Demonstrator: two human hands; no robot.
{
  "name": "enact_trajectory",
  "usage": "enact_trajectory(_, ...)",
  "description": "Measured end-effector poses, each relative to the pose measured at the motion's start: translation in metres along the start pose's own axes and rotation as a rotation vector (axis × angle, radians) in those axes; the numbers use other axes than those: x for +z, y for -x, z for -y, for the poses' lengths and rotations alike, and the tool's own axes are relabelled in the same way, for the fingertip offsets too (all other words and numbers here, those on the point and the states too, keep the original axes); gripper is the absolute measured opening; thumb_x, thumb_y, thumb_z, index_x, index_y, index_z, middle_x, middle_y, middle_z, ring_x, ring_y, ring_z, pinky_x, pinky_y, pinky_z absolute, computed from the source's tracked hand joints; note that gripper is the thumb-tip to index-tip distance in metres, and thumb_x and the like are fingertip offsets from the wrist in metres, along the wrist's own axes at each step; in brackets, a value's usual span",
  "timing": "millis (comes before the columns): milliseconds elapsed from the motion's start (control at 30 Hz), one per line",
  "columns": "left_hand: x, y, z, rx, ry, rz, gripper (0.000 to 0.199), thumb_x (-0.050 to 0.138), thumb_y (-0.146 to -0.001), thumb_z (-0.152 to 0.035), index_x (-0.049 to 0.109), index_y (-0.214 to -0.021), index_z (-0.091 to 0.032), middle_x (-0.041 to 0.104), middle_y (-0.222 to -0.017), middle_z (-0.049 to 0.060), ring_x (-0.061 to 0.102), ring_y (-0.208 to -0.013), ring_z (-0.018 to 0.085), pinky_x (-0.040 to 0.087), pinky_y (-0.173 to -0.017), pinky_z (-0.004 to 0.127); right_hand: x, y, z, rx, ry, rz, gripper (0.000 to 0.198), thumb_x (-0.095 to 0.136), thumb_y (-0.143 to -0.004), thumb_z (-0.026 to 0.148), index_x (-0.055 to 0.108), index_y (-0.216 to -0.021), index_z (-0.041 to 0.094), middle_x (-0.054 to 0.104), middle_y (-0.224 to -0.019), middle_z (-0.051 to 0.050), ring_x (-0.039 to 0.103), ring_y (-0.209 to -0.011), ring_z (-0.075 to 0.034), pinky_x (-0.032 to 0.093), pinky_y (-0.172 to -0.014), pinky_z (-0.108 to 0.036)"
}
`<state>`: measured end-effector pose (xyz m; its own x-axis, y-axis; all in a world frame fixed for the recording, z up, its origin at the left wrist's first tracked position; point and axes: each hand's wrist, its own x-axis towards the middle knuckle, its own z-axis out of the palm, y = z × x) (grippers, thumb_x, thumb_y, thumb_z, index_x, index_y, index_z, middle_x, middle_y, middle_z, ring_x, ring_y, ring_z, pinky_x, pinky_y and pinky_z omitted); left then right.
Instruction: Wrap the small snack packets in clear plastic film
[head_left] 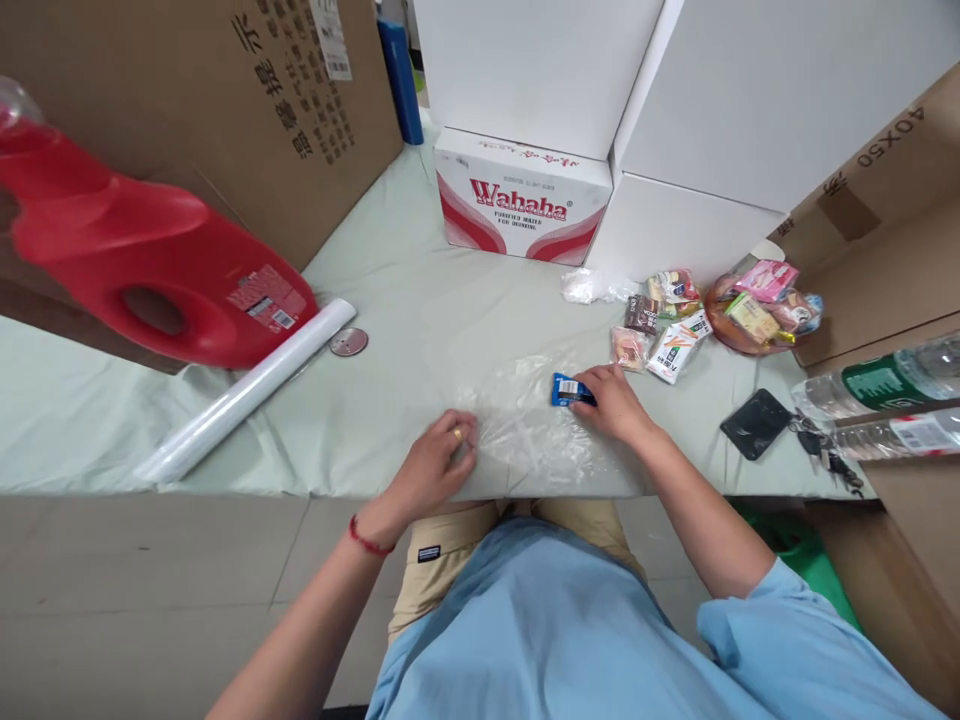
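Observation:
A clear plastic bag [525, 435] lies crumpled and flat on the cloth-covered table in front of me. My left hand [442, 455] rests at the bag's left edge with its fingers curled together, seemingly pinching the plastic. My right hand [611, 402] grips a small blue snack packet [564, 389] with a white label, holding it over the bag's right part. Several wrapped snacks lie just beyond my right hand, among them a white and orange packet [675, 350], a pinkish packet [630, 347] and a dark brown packet [642, 312].
A bowl [739, 335] heaped with snacks stands at the right, near a black wallet [756, 424], keys [825, 450] and water bottles [892, 380]. Leftward lie a plastic film roll [247, 395], a round metal disc [349, 342] and a red jug [150, 240]. A Wahaha box [521, 200] stands behind.

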<state>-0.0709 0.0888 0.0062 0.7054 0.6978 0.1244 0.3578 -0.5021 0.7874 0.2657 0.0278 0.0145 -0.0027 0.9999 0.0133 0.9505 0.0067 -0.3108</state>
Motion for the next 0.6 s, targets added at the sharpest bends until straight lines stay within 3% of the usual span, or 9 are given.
enact_trajectory(100, 0.007, 0.022, -0.035, -0.021, 0.249, 0.096, 0.027, 0.050, -0.093, -0.026, 0.043, -0.068, -0.022, 0.056, -0.080, 0.002, 0.055, -0.073, 0.015, 0.046, -0.069, 0.029, -0.002, -0.013, -0.012, 0.146, 0.027, -0.146, 0.038, 0.073, -0.092, 0.041, 0.075, -0.123, 0.018, 0.070, -0.109, -0.014, 0.056, -0.110, -0.035, 0.043, -0.104, -0.049)
enact_trajectory(200, 0.015, 0.032, -0.069, 0.035, 0.479, 0.544, 0.041, 0.059, -0.090, -0.025, 0.030, -0.062, -0.021, 0.045, -0.069, -0.003, 0.041, -0.062, 0.011, 0.033, -0.058, 0.026, 0.005, -0.039, -0.001, 0.153, -0.017, -0.150, 0.039, 0.073, -0.093, 0.041, 0.074, -0.125, 0.019, 0.069, -0.112, -0.014, 0.057, -0.111, -0.034, 0.044, -0.105, -0.049)
enact_trajectory(267, 0.017, 0.032, -0.082, 0.043, 0.578, 0.711, 0.043, 0.064, -0.087, -0.027, 0.031, -0.062, -0.020, 0.045, -0.069, -0.003, 0.039, -0.061, 0.010, 0.031, -0.057, 0.026, 0.008, -0.051, 0.016, 0.108, -0.075, -0.105, 0.039, 0.074, -0.093, 0.037, 0.073, -0.127, 0.019, 0.068, -0.121, -0.015, 0.056, -0.116, -0.034, 0.045, -0.107, -0.050)
enact_trajectory(333, 0.014, 0.030, -0.084, -0.027, 0.631, 0.601, 0.043, 0.065, -0.089, -0.032, 0.033, -0.063, -0.020, 0.048, -0.071, -0.002, 0.040, -0.062, 0.011, 0.033, -0.058, 0.027, 0.006, -0.048, 0.036, 0.052, -0.173, -0.118, 0.042, 0.072, -0.095, 0.035, 0.070, -0.134, 0.020, 0.062, -0.136, -0.017, 0.053, -0.126, -0.034, 0.043, -0.111, -0.051)
enact_trajectory(400, 0.011, 0.026, -0.079, -0.152, 0.621, 0.282, 0.046, 0.064, -0.092, -0.038, 0.033, -0.063, -0.021, 0.049, -0.073, -0.001, 0.043, -0.065, 0.012, 0.036, -0.061, 0.027, 0.000, -0.027, 0.054, -0.037, -0.354, -0.119, 0.049, 0.065, -0.101, 0.040, 0.061, -0.147, 0.023, 0.054, -0.150, -0.017, 0.052, -0.133, -0.031, 0.046, -0.112, -0.048)
enact_trajectory(467, 0.011, 0.023, -0.073, -0.246, 0.609, 0.016, 0.049, 0.065, -0.093, -0.044, 0.033, -0.063, -0.021, 0.047, -0.073, -0.001, 0.045, -0.067, 0.013, 0.040, -0.064, 0.027, -0.007, 0.007, 0.069, -0.173, -0.602, 0.023, 0.062, 0.060, -0.102, 0.050, 0.045, -0.159, 0.029, 0.050, -0.155, -0.013, 0.058, -0.129, -0.025, 0.054, -0.101, -0.038)
enact_trajectory(533, 0.018, 0.018, -0.072, -0.258, 0.656, -0.012, 0.048, 0.068, -0.092, -0.047, 0.038, -0.066, -0.021, 0.050, -0.077, -0.001, 0.048, -0.069, 0.013, 0.044, -0.066, 0.027, -0.010, 0.046, 0.079, -0.291, -0.775, 0.209, 0.079, 0.068, -0.096, 0.055, 0.035, -0.164, 0.032, 0.049, -0.158, -0.012, 0.064, -0.122, -0.023, 0.057, -0.093, -0.033)
enact_trajectory(567, 0.023, 0.016, -0.073, -0.230, 0.690, 0.065, 0.044, 0.067, -0.093, -0.048, 0.043, -0.068, -0.021, 0.055, -0.083, 0.001, 0.052, -0.072, 0.013, 0.046, -0.067, 0.027, -0.009, 0.065, 0.080, -0.323, -0.797, 0.230, 0.079, 0.072, -0.093, 0.054, 0.041, -0.162, 0.031, 0.054, -0.153, -0.012, 0.064, -0.121, -0.023, 0.056, -0.095, -0.033)
enact_trajectory(600, 0.028, 0.013, -0.075, -0.179, 0.709, 0.170, 0.039, 0.066, -0.094, -0.048, 0.050, -0.072, -0.021, 0.060, -0.092, 0.004, 0.057, -0.077, 0.014, 0.049, -0.069, 0.027, -0.008, 0.083, 0.078, -0.332, -0.788, 0.229, 0.066, 0.070, -0.095, 0.049, 0.050, -0.155, 0.029, 0.062, -0.143, -0.012, 0.065, -0.119, -0.024, 0.056, -0.097, -0.035)
